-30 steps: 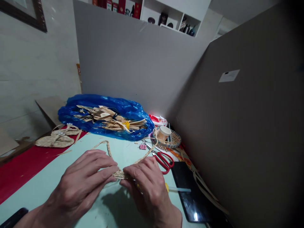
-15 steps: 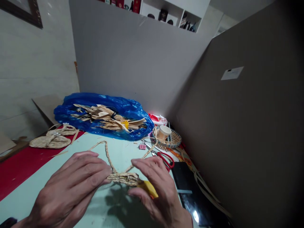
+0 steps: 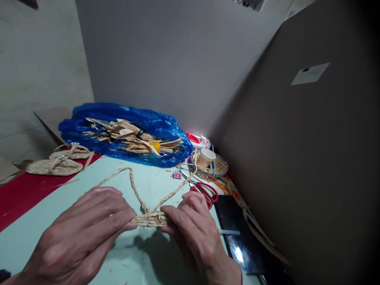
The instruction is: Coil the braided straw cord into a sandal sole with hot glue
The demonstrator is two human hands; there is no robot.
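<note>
Between my two hands is a coiled, braided straw piece (image 3: 149,220), seen edge-on above the table. Its full shape is hidden behind my fingers. My left hand (image 3: 86,233) pinches its left end, with thumb and fingers pressed together. At the other end, my right hand (image 3: 196,229) is closed on it, thumb below and fingers on top. Two braided straw cords rise from its far side; the right cord (image 3: 175,191) runs back toward a small basket, and the left cord (image 3: 132,185) bends away behind my left hand.
A blue plastic bag (image 3: 160,122) holds bundled straw strips (image 3: 130,134). To its left lie straw sandals (image 3: 55,167) on a red surface (image 3: 18,204). On the right are red-handled scissors (image 3: 208,192), a pink binder clip (image 3: 177,174), a paper cup (image 3: 207,157), a woven basket (image 3: 221,166) and a black tablet-like object (image 3: 246,253).
My right hand has closed onto the straw piece's right end from a looser, parted grip. The yellow thing by that hand is no longer visible. The view has tilted down.
</note>
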